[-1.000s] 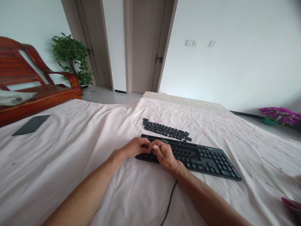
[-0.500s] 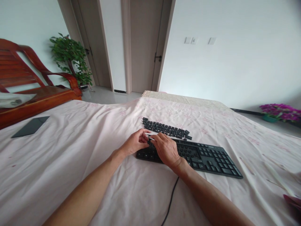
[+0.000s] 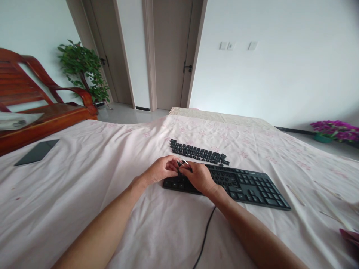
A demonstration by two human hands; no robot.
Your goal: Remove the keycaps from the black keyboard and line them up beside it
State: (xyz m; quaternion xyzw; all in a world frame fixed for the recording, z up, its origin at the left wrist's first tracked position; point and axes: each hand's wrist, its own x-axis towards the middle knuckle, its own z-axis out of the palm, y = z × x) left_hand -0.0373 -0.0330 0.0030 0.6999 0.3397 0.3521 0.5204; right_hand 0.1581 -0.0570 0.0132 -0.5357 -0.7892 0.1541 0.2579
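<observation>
Surface: I noted pale pink sheet (image 3: 84,194), rumpled. Room: white walls, two doors far, wooden chair (image 3: 33,104) far left, plant (image 3: 84,71) beside it, dark tablet (image 3: 36,152) left.

Change from half second earlier: both hands closed tighter together over keyboard's left end.

Keyboard (image 3: 246,185) lay centre-right, cable (image 3: 204,235) running near. Loose keycaps (image 3: 199,154) in rows just beyond it. Left hand (image 3: 159,172) and right hand (image 3: 199,176) touched, fingers curled, pinching thin metal tool (image 3: 183,162). Which hand gripped it: could not tell.

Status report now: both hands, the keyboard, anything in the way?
Left hand and right hand together on keyboard, left end. Thin metal tool between fingers. Loose keys behind.
</observation>
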